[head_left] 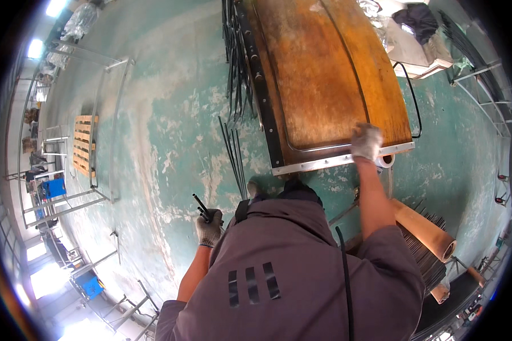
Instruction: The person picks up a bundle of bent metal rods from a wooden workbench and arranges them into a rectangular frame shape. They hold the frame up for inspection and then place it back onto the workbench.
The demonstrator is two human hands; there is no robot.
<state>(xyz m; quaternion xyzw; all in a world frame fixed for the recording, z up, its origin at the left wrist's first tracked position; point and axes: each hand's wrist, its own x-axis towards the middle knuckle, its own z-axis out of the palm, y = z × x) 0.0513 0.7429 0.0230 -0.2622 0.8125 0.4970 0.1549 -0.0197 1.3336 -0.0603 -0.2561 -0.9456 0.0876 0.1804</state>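
Note:
My left hand [209, 227], in a pale knit glove, is low beside my body at the left. Its fingers are wrapped round several thin black tubes [199, 202], whose ends stick out past the glove. My right hand [367, 142], gloved too and slightly blurred, is over the near edge of a worn orange-brown tabletop [324, 74]. Its fingers look curled, and what they hold, if anything, is hidden. A dark thin strip [318, 148] runs along the tabletop, bends at the near left corner and leads towards that hand. Below it lies a metal edge strip [313, 165].
Long black strips [239, 85] hang along the table's left side, and others [231, 153] stretch over the green floor. A black loop [413, 102] juts out at the right. Near my right side are a brown cardboard tube [424, 227] and stacked rods. A wooden pallet [84, 145] stands far left.

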